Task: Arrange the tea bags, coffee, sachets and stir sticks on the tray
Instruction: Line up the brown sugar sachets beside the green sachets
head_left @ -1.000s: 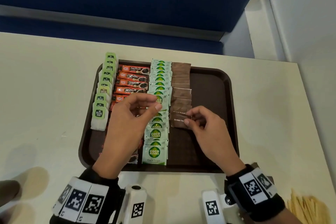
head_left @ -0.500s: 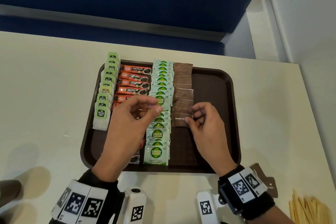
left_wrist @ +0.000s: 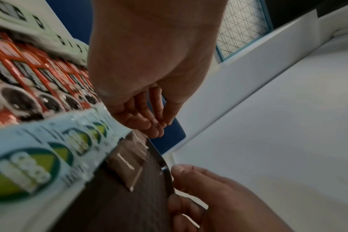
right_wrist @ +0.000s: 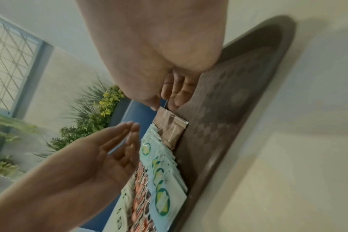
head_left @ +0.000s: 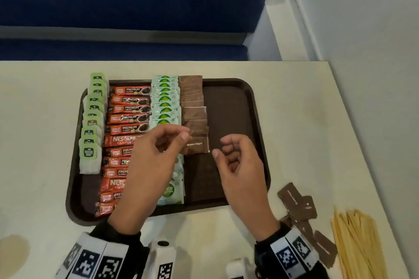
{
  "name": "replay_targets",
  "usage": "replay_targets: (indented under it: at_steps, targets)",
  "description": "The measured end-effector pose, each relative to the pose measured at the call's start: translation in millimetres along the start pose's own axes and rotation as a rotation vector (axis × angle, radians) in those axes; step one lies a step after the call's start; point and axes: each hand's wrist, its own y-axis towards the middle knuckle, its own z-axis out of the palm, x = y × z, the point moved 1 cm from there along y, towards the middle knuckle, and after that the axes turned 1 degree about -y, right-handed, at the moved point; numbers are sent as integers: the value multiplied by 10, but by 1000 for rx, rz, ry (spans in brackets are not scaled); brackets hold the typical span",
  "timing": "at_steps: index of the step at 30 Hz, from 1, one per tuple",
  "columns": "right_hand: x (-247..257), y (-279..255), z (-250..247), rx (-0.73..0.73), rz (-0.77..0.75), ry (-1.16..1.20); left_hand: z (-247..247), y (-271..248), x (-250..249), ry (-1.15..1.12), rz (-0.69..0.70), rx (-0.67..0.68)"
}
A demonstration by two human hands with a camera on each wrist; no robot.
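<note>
On the brown tray (head_left: pixel 235 97) lie four rows: green tea bags (head_left: pixel 90 133), red coffee sticks (head_left: pixel 129 108), pale green sachets (head_left: pixel 165 99) and brown sugar sachets (head_left: pixel 192 108). The nearest brown sachet (head_left: pixel 199 145) lies flat at the row's front. My left hand (head_left: pixel 181 137) hovers over its left edge, fingers loosely curled and holding nothing. My right hand (head_left: pixel 221 147) hangs just right of that sachet, fingers relaxed and empty. In the right wrist view its fingertips (right_wrist: pixel 175 102) sit close above the brown row (right_wrist: pixel 173 128).
Loose brown sachets (head_left: pixel 297 204) lie on the cream table right of the tray's near corner. A pile of wooden stir sticks (head_left: pixel 358 244) lies at the bottom right. The tray's right third is bare. A blue wall runs behind the table.
The right hand has let go of the front brown sachet and drawn slightly right. The left hand has shifted right from the green sachets to the brown row.
</note>
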Motion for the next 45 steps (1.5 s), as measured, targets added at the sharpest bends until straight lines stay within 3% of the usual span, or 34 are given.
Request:
replay_targets:
  at_steps: [8,14,18,23,27,32,37,45]
  targets:
    - [-113,-969,-559,-72,193,40,962,-348,-84,146,17,445]
    - [-451,-1508,-1082,-417,277,-80,1568,-665,65,428,129,691]
    - [-837,-1810,-1291,-519,473,-219,1933,-842,195,663,247,766]
    - [-900,-1831,-1192,-409,565,-407,2213,-1044,315,1160,469,765]
    - [-874,-1743,-1066,-366,591,-494,2309,-1062,399,1296,518,726]
    - [-905,-1720,-988,-402,611,-463,2318,-1001,457,1217,496,803]
    - [-948,-1726,-973,-431,586,-335,2284,-942,426,999,325,856]
    - [-966,-1660,-1011,-333,624,-234,2281,-863,527,838,326,920]
